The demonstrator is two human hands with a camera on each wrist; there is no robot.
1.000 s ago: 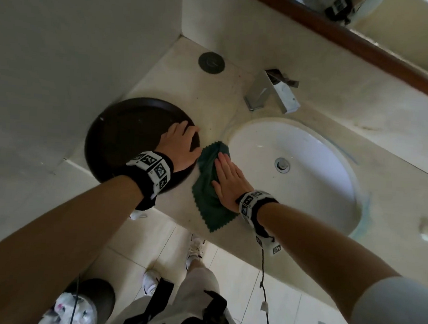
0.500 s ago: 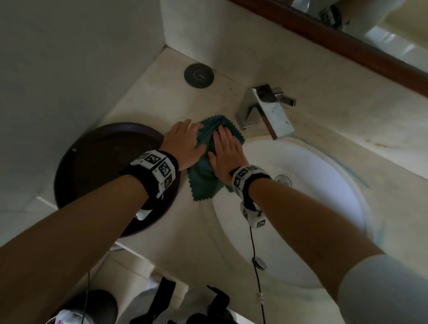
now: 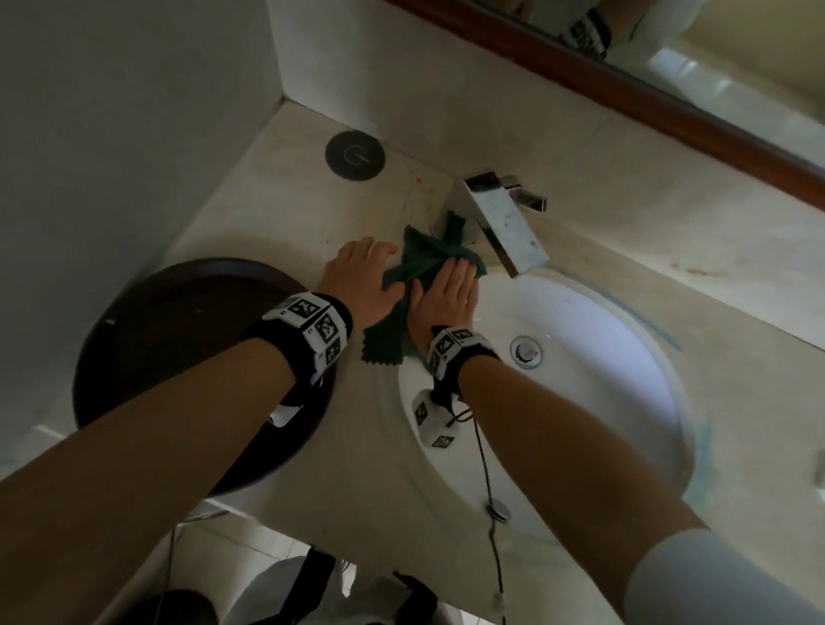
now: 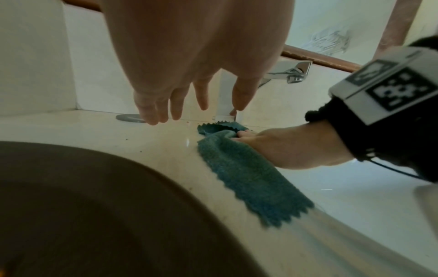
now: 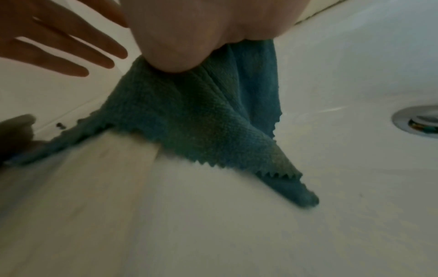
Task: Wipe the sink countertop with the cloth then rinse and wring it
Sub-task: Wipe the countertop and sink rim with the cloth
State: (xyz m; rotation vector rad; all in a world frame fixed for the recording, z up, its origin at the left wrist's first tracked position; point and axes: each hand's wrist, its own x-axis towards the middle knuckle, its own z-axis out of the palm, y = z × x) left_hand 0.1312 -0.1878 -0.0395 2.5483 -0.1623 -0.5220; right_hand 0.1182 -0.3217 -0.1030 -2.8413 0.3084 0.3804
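The dark green cloth [image 3: 420, 262] lies bunched on the beige countertop [image 3: 282, 210], between the sink rim and the base of the chrome faucet [image 3: 501, 221]. My right hand [image 3: 450, 288] presses flat on the cloth with straight fingers, its wrist over the white sink basin [image 3: 598, 379]. My left hand [image 3: 363, 266] lies open on the countertop just left of the cloth, its thumb side against the cloth's edge. In the left wrist view its fingers [image 4: 176, 106] are straight beside the cloth [image 4: 246, 172]. In the right wrist view a cloth [image 5: 189, 112] corner trails over the sink rim.
A dark round tray [image 3: 174, 347] sits at the counter's left front, under my left forearm. A dark round disc [image 3: 355, 155] is set in the far left corner. A wood-framed mirror [image 3: 651, 100] runs along the back wall. The sink drain [image 3: 525, 351] is to my right.
Both hands have slid the cloth away from me, from beside the tray up to the faucet's base. My left hand has come off the tray rim onto the countertop.
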